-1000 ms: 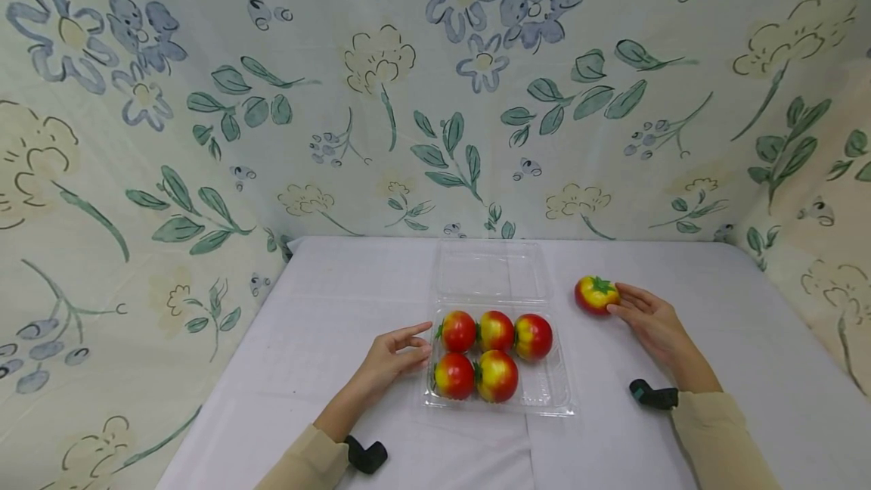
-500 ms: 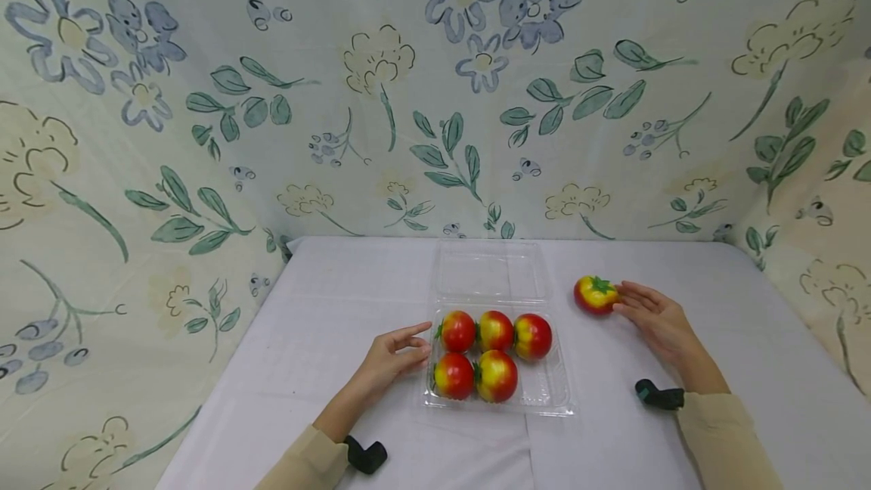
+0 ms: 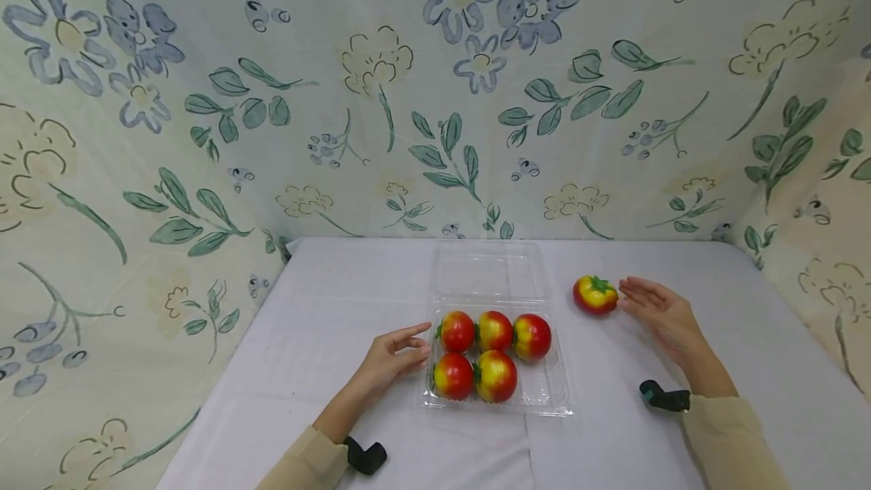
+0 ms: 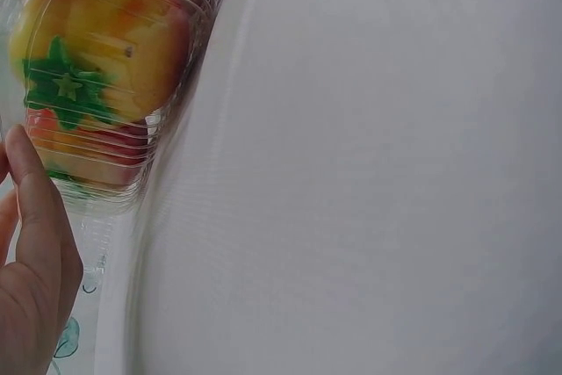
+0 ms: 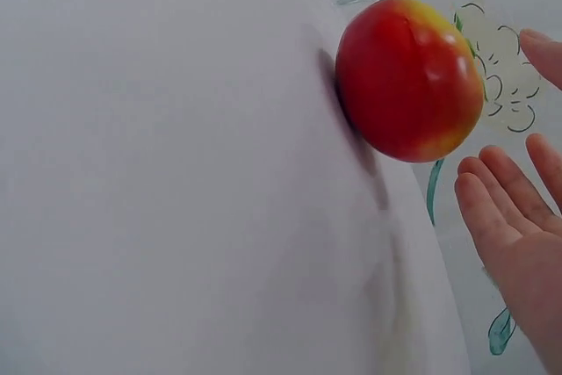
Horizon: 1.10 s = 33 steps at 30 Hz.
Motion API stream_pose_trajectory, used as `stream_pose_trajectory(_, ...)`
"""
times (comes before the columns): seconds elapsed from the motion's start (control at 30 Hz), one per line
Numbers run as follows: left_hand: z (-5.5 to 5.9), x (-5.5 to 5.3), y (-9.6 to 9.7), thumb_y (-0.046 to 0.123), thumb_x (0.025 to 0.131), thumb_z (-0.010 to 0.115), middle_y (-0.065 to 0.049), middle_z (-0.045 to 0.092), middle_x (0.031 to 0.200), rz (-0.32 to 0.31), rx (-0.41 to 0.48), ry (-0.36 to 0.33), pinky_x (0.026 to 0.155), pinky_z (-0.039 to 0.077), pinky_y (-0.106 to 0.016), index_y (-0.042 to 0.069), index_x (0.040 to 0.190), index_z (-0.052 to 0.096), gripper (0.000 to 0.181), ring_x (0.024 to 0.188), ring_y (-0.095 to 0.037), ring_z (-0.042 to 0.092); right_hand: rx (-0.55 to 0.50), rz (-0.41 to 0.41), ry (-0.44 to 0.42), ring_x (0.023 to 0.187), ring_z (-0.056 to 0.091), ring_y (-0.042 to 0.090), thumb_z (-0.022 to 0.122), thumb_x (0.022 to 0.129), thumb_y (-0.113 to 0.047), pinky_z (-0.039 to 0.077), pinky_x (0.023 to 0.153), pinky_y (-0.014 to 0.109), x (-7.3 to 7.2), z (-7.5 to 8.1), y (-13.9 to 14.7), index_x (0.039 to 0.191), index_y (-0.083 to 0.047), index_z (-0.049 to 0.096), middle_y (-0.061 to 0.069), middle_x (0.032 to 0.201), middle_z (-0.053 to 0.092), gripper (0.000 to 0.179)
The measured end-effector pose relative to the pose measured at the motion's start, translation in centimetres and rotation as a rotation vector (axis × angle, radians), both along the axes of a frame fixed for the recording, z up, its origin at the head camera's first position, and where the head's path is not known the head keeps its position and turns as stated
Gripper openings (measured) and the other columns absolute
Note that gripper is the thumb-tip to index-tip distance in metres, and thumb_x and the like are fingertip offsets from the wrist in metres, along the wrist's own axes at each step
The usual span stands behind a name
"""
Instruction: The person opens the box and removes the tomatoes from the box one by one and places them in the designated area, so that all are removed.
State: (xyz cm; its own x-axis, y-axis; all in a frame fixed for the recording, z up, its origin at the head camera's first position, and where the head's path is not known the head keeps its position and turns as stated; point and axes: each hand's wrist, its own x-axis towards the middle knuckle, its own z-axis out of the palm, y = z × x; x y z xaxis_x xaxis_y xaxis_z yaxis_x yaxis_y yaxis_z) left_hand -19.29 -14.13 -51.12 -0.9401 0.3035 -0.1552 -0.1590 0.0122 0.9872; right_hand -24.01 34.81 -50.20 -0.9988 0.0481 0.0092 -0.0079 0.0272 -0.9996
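Note:
A clear plastic clamshell box [image 3: 544, 393] holds several red-and-yellow tomatoes [image 3: 496, 376] with green leafy tops, in two rows. At its left side is my left hand [image 3: 389, 360], fingers extended and fingertips right at the box wall. The left wrist view shows those fingers [image 4: 39, 208] beside the ribbed plastic, close to a tomato [image 4: 114, 32]. One more tomato [image 3: 595, 296] sits on the table to the right of the box, green top up. Just right of it my right hand [image 3: 670, 324] holds nothing, its fingers loosely extended, with a gap to the tomato in the right wrist view.
The box's clear lid [image 3: 490, 271] lies folded back behind it, flat on the white-covered table [image 3: 354, 278]. The box's front right spot has no tomato in it. A floral cloth [image 3: 435, 97] hangs behind the table and along both sides. Black wrist mounts [image 3: 366, 456] stick out at both sleeves.
My right hand has let go of the lone tomato and drawn back a little to the right. The tomato stays where it was. My left hand and the box have not moved.

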Motion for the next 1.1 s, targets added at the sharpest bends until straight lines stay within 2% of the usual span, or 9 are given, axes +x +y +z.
stream_pose_trajectory(0.17,0.0,0.0,0.1,0.012,0.093,0.072,-0.01,0.064,0.102,0.0,0.006,0.0,0.083,0.058,-0.028,0.005,0.14,0.057,0.05,0.084,-0.015,0.066,0.06,-0.062,0.013,0.116,0.054,0.004,0.078,0.088,-0.022,0.047,0.086,0.008,0.4,1.3,-0.6,0.143,-0.008,0.047,0.004,0.137,0.053,0.065)
stream_pose_trajectory(0.37,0.0,0.1,0.1,0.012,0.093,0.072,-0.01,0.064,0.102,0.002,0.012,0.001,0.082,0.058,-0.027,0.004,0.14,0.057,0.05,0.083,-0.014,0.066,-0.033,-0.094,0.051,0.115,0.058,0.006,0.082,0.084,-0.02,0.049,0.086,0.01,1.0,2.5,-1.5,0.133,-0.014,0.054,-0.006,0.125,0.059,0.057)
stream_pose_trajectory(0.6,-0.1,0.1,0.0,0.012,0.093,0.072,-0.01,0.064,0.102,0.001,0.014,-0.001,0.082,0.058,-0.027,0.004,0.14,0.057,0.05,0.084,-0.015,0.066,-0.09,-0.082,0.095,0.111,0.06,0.005,0.08,0.086,-0.013,0.051,0.086,0.014,1.8,3.5,-2.3,0.131,-0.009,0.057,-0.005,0.122,0.061,0.051)
stream_pose_trajectory(1.1,0.1,0.1,0.1,0.011,0.093,0.071,-0.01,0.064,0.102,0.005,0.026,0.002,0.083,0.058,-0.028,0.003,0.14,0.057,0.049,0.085,-0.015,0.066,0.069,-0.01,0.162,0.114,0.06,0.011,0.074,0.09,-0.007,0.049,0.089,0.013,2.8,4.1,-4.5,0.136,0.002,0.051,-0.002,0.125,0.061,0.052)
